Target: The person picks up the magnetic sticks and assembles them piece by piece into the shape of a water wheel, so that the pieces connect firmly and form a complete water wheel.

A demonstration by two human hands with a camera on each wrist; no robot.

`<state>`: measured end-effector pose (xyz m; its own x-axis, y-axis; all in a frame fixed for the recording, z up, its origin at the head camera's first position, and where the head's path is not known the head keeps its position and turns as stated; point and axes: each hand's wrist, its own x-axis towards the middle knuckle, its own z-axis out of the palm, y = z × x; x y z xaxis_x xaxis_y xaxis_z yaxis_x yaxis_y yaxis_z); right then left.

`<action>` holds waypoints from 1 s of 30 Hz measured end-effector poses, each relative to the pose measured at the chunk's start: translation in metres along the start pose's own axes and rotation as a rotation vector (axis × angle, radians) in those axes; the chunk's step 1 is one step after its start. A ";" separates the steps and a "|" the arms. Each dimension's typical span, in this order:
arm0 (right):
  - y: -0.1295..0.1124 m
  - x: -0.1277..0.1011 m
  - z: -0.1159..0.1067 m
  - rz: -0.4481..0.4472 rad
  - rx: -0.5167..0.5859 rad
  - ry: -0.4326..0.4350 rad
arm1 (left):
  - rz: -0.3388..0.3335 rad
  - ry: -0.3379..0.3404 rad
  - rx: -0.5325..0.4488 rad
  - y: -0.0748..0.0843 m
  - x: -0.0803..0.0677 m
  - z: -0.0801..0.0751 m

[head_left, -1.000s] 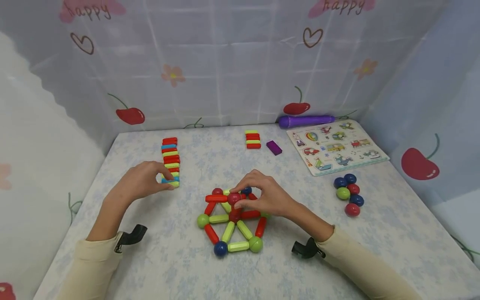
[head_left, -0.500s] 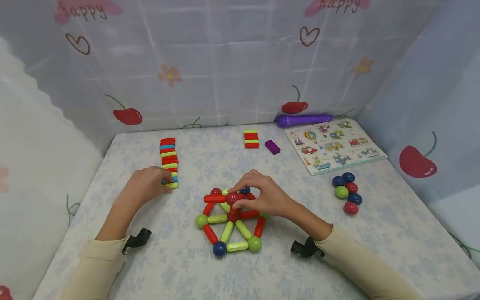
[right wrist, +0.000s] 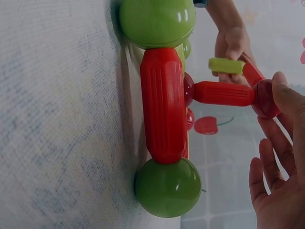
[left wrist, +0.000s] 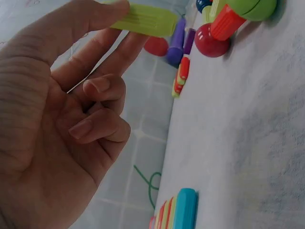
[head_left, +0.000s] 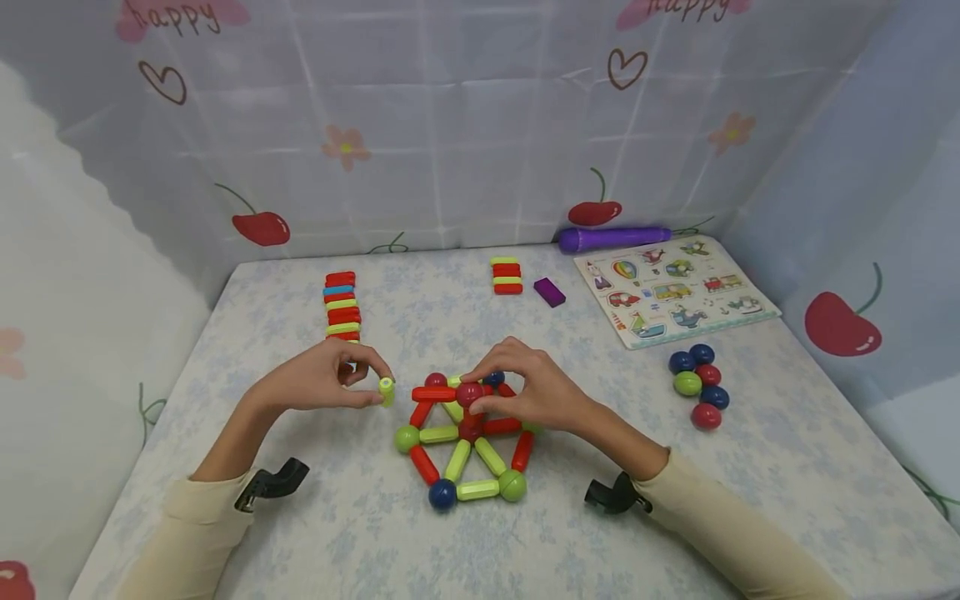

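Sticks and balls make a flat wheel shape [head_left: 461,442] near the person. The right hand [head_left: 536,387] pinches the red ball [head_left: 469,394] on top, likely to keep it steady. The left hand [head_left: 318,379] pinches 1 green stick [head_left: 386,391] just beside the wheel's raised red stick [head_left: 433,394]. Farther back on the flowery table [head_left: 420,317] lie a stick row [head_left: 342,304], 6 loose balls [head_left: 697,385], a puzzle board [head_left: 675,290] and cherry curtains [head_left: 465,125].

Left hand [left wrist: 62,119] fills left of frame, thumb and fingers pinching green rod [left wrist: 143,20] at top. Ball-and-rod build [left wrist: 228,24] upper right on table [left wrist: 248,143]. Rod stack [left wrist: 178,212] at bottom.
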<state>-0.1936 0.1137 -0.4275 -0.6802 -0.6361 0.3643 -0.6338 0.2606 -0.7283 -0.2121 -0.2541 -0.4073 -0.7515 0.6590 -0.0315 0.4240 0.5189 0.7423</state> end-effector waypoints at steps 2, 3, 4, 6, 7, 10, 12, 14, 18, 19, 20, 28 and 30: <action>0.000 0.000 -0.001 0.006 -0.003 0.002 | 0.025 -0.054 -0.040 0.003 0.003 0.005; 0.000 0.000 -0.001 0.009 -0.004 0.003 | 0.030 -0.076 -0.053 0.003 0.004 0.008; 0.001 0.000 -0.001 0.012 -0.006 0.003 | 0.037 -0.092 -0.063 0.003 0.005 0.010; 0.001 -0.001 -0.002 0.017 -0.007 0.003 | 0.048 -0.111 -0.084 0.001 0.007 0.015; 0.001 -0.001 -0.002 0.019 -0.009 0.003 | 0.054 -0.118 -0.098 -0.001 0.007 0.018; 0.002 -0.001 -0.004 0.023 -0.011 0.007 | 0.084 -0.117 -0.133 -0.005 0.009 0.024; 0.001 -0.002 -0.005 0.024 -0.012 0.009 | 0.100 -0.109 -0.145 -0.006 0.010 0.028; 0.001 -0.002 -0.005 0.023 -0.012 0.008 | 0.109 -0.099 -0.147 -0.007 0.010 0.031; 0.002 -0.003 -0.005 0.019 -0.008 0.000 | 0.103 -0.087 -0.138 -0.005 0.009 0.036; 0.002 -0.003 -0.004 0.017 -0.009 -0.002 | 0.104 -0.084 -0.135 -0.005 0.009 0.037; 0.001 -0.003 -0.004 0.015 -0.010 -0.002 | 0.105 -0.080 -0.133 -0.005 0.008 0.038; -0.002 -0.010 -0.025 0.029 -0.099 -0.016 | 0.127 -0.021 -0.134 -0.011 0.000 0.044; -0.001 -0.019 -0.043 0.055 -0.163 0.009 | 0.123 -0.007 -0.134 -0.014 -0.004 0.047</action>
<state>-0.1960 0.1568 -0.4090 -0.7179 -0.6117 0.3323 -0.6467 0.4093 -0.6436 -0.1910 -0.2384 -0.4491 -0.6943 0.7171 0.0611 0.4411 0.3569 0.8235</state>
